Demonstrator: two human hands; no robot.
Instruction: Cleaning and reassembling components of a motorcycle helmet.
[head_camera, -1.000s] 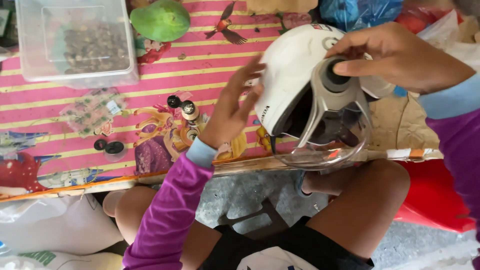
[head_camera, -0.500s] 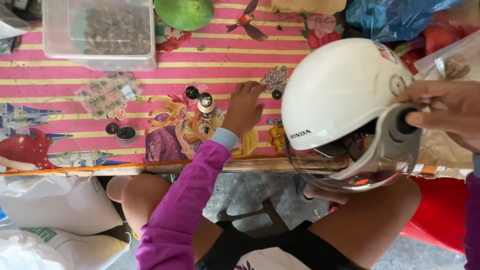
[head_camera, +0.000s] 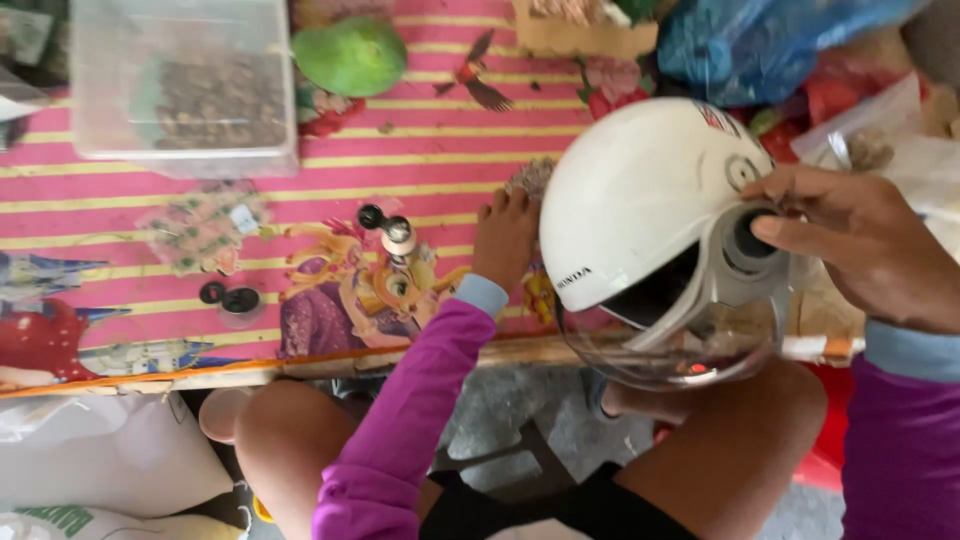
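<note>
A clear plastic container (head_camera: 185, 85) of dark small parts stands at the far left of the pink striped table (head_camera: 430, 150). A green dish (head_camera: 350, 55) lies just beside it. Black round caps (head_camera: 228, 297) lie near the front edge. A blue plastic bag (head_camera: 760, 45) occupies the far right.

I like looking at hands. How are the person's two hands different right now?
The right hand is on the white helmet, fingers pressed at the grey visor knob; the left hand rests flat on the striped tablecloth beside the helmet. The right hand shows spread fingers; the left's fingertips are partly hidden. Both wear purple sleeves with blue cuffs.
</note>
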